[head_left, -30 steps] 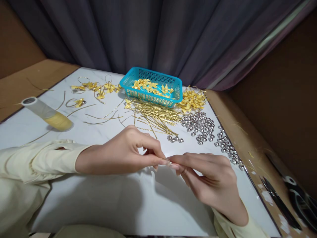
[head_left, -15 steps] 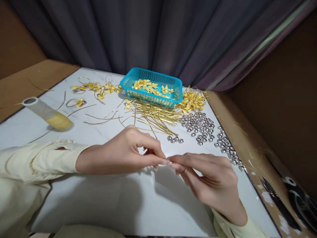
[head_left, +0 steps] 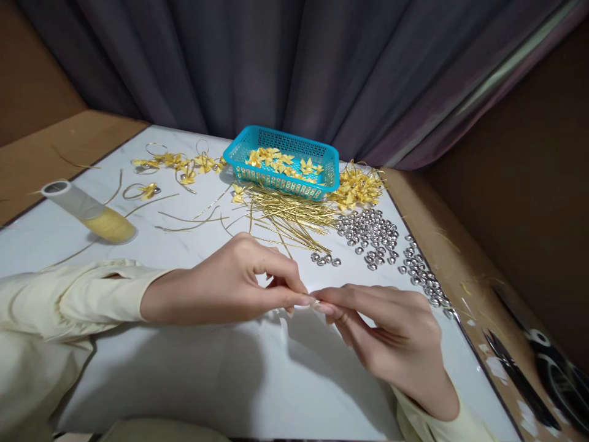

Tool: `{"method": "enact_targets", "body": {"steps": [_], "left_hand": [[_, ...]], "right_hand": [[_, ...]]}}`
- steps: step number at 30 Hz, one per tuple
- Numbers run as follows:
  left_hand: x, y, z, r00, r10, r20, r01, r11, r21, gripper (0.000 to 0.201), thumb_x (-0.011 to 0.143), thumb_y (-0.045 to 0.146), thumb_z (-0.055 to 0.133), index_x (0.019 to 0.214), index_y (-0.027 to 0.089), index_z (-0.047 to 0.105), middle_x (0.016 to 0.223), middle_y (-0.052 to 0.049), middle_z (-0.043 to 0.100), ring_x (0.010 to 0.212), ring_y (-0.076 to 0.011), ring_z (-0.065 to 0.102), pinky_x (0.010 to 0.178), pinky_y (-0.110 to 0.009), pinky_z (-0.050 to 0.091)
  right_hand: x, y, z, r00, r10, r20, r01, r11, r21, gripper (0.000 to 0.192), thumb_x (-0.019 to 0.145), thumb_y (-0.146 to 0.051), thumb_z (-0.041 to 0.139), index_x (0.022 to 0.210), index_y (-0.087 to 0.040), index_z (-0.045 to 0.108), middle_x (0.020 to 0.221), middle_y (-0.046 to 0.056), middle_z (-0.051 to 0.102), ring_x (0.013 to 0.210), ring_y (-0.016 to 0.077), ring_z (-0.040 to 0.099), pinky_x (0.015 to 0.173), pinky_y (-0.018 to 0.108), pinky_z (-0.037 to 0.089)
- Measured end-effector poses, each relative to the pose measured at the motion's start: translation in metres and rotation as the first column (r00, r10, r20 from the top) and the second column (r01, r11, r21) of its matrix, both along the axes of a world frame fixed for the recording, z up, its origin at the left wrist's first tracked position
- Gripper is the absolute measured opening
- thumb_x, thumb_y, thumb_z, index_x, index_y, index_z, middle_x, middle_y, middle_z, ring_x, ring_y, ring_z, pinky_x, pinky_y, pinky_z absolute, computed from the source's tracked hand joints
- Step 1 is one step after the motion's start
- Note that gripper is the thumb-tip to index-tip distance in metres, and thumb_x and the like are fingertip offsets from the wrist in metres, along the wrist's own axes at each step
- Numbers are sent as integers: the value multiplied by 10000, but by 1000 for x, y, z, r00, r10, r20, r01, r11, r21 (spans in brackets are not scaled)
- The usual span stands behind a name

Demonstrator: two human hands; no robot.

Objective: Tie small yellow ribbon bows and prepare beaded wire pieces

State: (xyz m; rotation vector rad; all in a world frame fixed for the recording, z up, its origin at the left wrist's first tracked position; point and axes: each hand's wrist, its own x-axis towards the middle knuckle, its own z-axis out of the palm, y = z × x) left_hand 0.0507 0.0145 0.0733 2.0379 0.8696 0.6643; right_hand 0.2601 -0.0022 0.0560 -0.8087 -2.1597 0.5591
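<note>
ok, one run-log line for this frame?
left hand: fingertips pinched, item hidden | right hand: fingertips pinched against left | nearby: silver metal beads, thin gold wire strands, turquoise plastic basket

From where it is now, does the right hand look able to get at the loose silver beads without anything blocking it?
Probably yes. The right hand is pinched fingertip to fingertip with the left hand, and the silver beads lie just beyond it on bare white table. Nothing stands between them; the gold wires lie off to the side.

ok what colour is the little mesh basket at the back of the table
Turquoise blue; the basket shows clearly in the head view, with yellow bows inside.
</note>
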Motion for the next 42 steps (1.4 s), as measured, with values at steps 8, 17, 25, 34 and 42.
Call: {"method": "enact_targets", "body": {"steps": [8,17,25,34,42], "left_hand": [[0,1,-2,1000,2,13,-3,999,37,122,818,140,649,752,89,738,610,-6,671,550,-59,569,540,-111,410],[-1,0,-4,1000,0,30,-2,999,54,105,813,119,652,759,89,737,609,4,664,553,-52,558,554,-109,411],[0,1,-6,999,2,32,-4,997,71,90,809,118,662,770,96,740,611,8,663,560,-52,547,587,-122,417],[1,1,-3,1000,1,30,-4,997,78,100,813,115,656,763,87,738,604,6,659,556,-52,543,567,-118,410],[0,0,-4,1000,-1,20,0,997,79,105,817,120,653,768,90,740,613,3,663,561,-51,550,580,-116,411]], "right_hand": [[-1,1,0,1000,11,16,-11,1000,-11,205,800,-8,549,808,-162,684,551,-12,634,436,75,549,440,168,414],[2,0,-4,998,21,57,-20,1000,-10,255,814,0,476,843,-166,667,541,-20,598,449,78,544,452,171,416],[2,1,-4,997,35,65,-34,999,-15,245,791,35,483,826,-127,664,552,-16,592,465,69,546,474,164,412],[3,0,-3,997,34,63,-34,999,-1,246,805,25,472,840,-131,659,554,-17,587,472,71,545,475,168,412],[3,0,-4,997,35,65,-35,999,3,243,804,18,476,844,-137,659,542,-16,578,458,78,535,460,177,403]]}}
